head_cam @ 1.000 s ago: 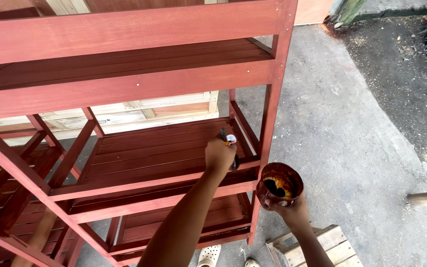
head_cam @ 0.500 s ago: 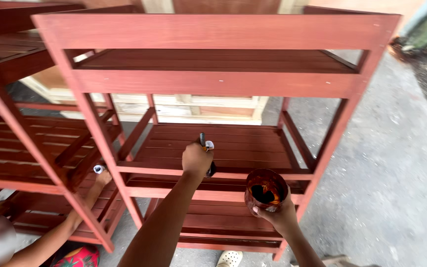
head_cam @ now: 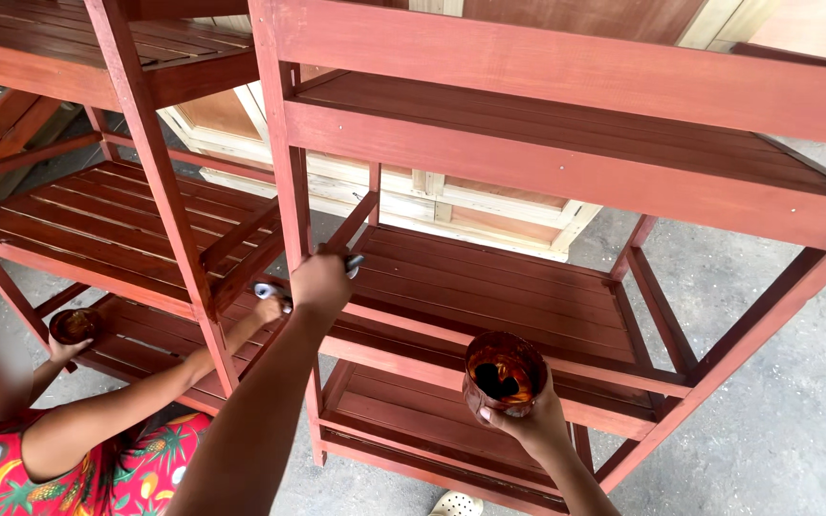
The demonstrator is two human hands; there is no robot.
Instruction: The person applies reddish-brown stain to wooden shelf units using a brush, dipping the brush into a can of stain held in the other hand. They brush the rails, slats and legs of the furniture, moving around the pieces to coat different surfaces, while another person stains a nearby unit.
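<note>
At nine o'clock, low in the view, a co-worker in a red patterned shirt (head_cam: 11,478) crouches beside the left rack (head_cam: 107,220), one hand holding a small cup (head_cam: 74,326) of dark stain, the other hand (head_cam: 267,308) raised with a brush (head_cam: 270,292) at the rack's corner post. Toward the centre, the person's left hand (head_cam: 322,284) has its fingers closed round a brush (head_cam: 351,261), the tip pressed against the near post (head_cam: 291,201) of the right rack (head_cam: 566,124) where a diagonal brace meets it. At five o'clock the right hand (head_cam: 526,420) has its fingers wrapped round the bottom of a stained cup (head_cam: 503,372), which shows dark liquid pooled inside and sits just below the middle shelf's front rail. Both racks look coated red-brown over nearly every slat, rail and post, so staining seems far along; what is left appears to be touch-ups at joints and corners, though undersides cannot be judged. Behind the racks, at twelve o'clock, pale unstained wooden frames (head_cam: 432,196) lie on the concrete floor (head_cam: 776,382). No packages, labels or signs are visible.
</note>
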